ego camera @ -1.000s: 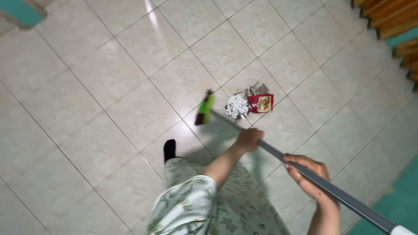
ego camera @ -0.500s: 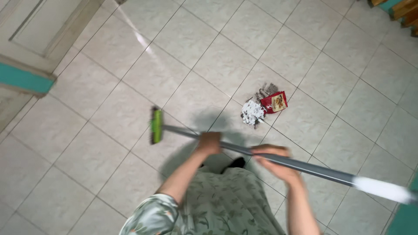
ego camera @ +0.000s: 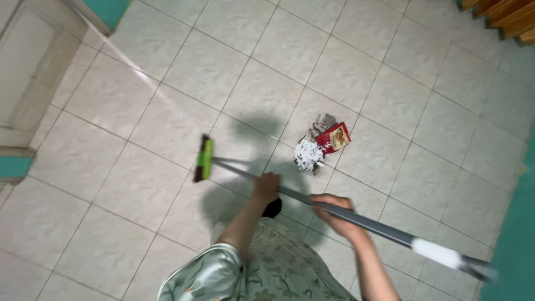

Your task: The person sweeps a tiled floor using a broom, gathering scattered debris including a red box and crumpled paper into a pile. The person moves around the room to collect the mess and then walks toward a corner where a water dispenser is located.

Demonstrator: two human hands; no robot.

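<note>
We log the tiled floor [ego camera: 139, 111] first: pale square tiles with dark grout lines, filling nearly the whole view. One teal strip [ego camera: 515, 234] runs along the right edge, one pale door panel [ego camera: 28, 72] sits at upper left, and wooden slats [ego camera: 501, 17] show at the upper right corner; their number we cannot count.

One broom [ego camera: 312, 200]. Its long axis lies diagonally, from the lower right of the view up toward the left. The grey handle carries one white band [ego camera: 437, 253] near its far lower-right end. The single green broom head [ego camera: 204, 159] points left, away from us, and stands roughly crosswise to the handle, low over the floor left of centre; whether the bristles touch the tile we cannot tell.

Two hands, both clamped on the handle. Our left hand [ego camera: 266, 187] is wrapped around the shaft nearer the head; our right hand [ego camera: 332, 212] grips it farther back, fingers curled over the top.

One litter pile, just right of the broom head and clear of it: one red wrapper [ego camera: 333, 137], one white crumpled wad [ego camera: 307, 154], one grey scrap [ego camera: 323, 121], all touching.

One dark sock [ego camera: 272, 208] shows below the handle.
</note>
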